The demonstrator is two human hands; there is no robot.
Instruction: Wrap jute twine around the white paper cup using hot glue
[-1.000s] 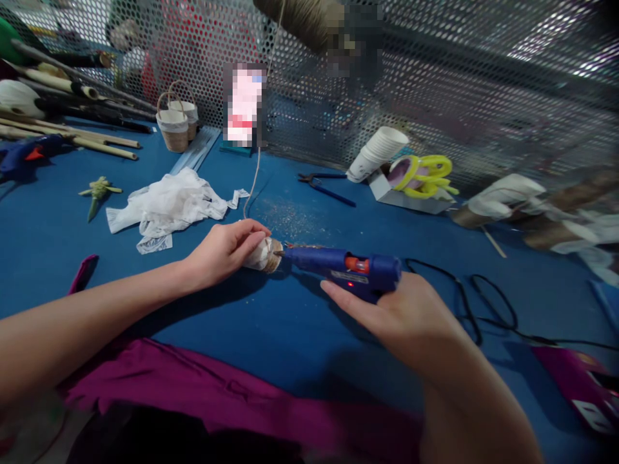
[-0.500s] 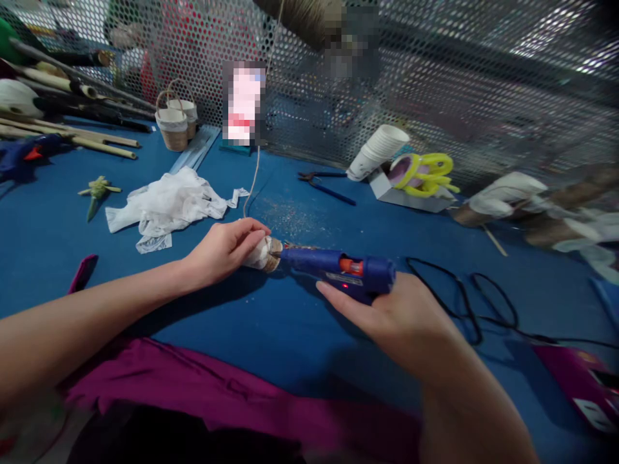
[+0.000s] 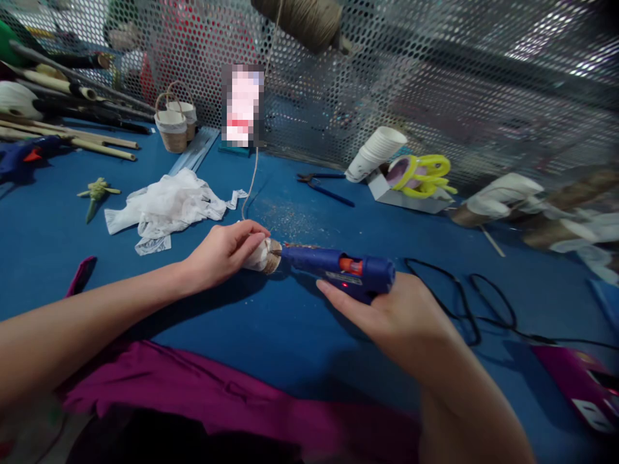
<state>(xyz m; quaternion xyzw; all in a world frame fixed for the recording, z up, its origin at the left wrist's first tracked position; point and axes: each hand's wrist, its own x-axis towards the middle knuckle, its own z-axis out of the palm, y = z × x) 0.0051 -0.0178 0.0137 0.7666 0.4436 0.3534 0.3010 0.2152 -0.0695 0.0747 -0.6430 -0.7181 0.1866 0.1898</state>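
My right hand (image 3: 387, 309) grips a blue hot glue gun (image 3: 314, 261) with a small red light lit on its side. Its nozzle points left and meets the twine-wrapped end of a small paper cup (image 3: 261, 258) lying on its side. Around that cup my left hand (image 3: 229, 248) is closed, fingers over the top; its thumb side faces the nozzle. White lace covers part of the cup, and the rest is hidden by my fingers. A strand of twine (image 3: 252, 174) runs from the cup up toward a twine spool (image 3: 309, 22).
White lace (image 3: 169, 203) lies heaped on the blue table, near two small baskets (image 3: 171, 129). Pliers (image 3: 326, 187), stacked paper cups (image 3: 377, 154) and a small box (image 3: 409, 193) stand toward the mesh. A black cord (image 3: 459, 303) loops at right, by a magenta box (image 3: 575, 380).
Almost nothing differs. The view has shifted very slightly; both hands, the cup and the glue gun keep their places.
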